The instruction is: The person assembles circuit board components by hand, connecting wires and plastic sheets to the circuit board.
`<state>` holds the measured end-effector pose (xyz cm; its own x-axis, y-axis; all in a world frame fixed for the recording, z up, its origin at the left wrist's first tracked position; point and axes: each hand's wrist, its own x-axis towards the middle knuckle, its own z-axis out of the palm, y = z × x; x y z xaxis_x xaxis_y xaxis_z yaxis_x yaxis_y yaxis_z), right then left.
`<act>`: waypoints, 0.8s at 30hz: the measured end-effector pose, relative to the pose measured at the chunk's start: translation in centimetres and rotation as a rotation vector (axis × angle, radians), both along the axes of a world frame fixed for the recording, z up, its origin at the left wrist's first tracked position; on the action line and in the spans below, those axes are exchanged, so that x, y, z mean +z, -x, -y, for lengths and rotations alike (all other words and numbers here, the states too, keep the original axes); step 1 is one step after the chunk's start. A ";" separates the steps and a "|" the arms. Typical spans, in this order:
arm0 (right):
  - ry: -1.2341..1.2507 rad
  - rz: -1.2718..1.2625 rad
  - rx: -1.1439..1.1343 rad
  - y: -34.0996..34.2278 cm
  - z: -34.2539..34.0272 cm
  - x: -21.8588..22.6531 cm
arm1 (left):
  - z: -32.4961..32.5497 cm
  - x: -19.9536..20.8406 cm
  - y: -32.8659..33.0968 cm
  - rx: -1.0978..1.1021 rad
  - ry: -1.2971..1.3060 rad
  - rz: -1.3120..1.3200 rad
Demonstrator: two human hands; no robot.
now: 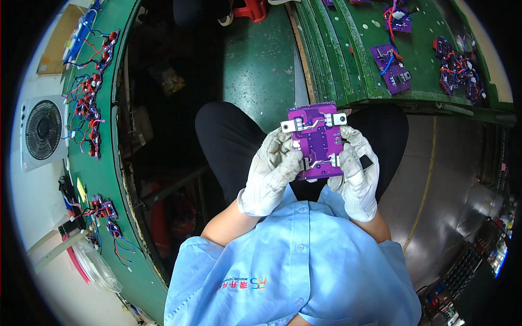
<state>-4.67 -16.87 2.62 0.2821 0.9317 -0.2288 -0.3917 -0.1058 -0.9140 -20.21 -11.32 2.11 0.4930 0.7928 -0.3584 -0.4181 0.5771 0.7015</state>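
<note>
Above my lap I hold a purple circuit board point(317, 142) between both hands. White-gloved, my left hand point(273, 169) grips its left edge, thumb near the lower left corner. My right hand point(356, 174), also in a white glove, closes on the opposite edge. Silver-tabbed transistors with bent leads stand near the corners of the board, two at the far end and two at the near end. Rows of small solder points run down its middle. The fingers behind the board are partly hidden.
A green bench point(353, 65) at the far right bears a purple board with red and blue wires point(390, 68) and a wired board cluster point(459, 70). Along the left green bench point(103, 179) lie more wired boards point(89, 103). A fan point(43, 129) stands beyond it; a red stool point(251, 10) is ahead.
</note>
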 end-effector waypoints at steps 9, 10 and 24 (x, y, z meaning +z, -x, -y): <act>-0.010 -0.178 -0.113 0.4 -0.1 -0.3 | 0.2 -1.0 0.0 0.065 0.096 0.178; -0.009 -0.180 -0.114 0.2 -0.1 -0.2 | 0.3 -1.1 0.0 0.064 0.097 0.176; -0.052 -0.168 0.097 -0.1 0.4 0.3 | 0.4 -3.1 0.4 0.044 0.196 0.316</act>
<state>-4.52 -17.31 2.88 0.1522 0.9644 -0.2162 -0.5293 -0.1052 -0.8419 -20.57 -11.72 -0.95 0.5705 0.7471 -0.3411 -0.6239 0.6643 0.4115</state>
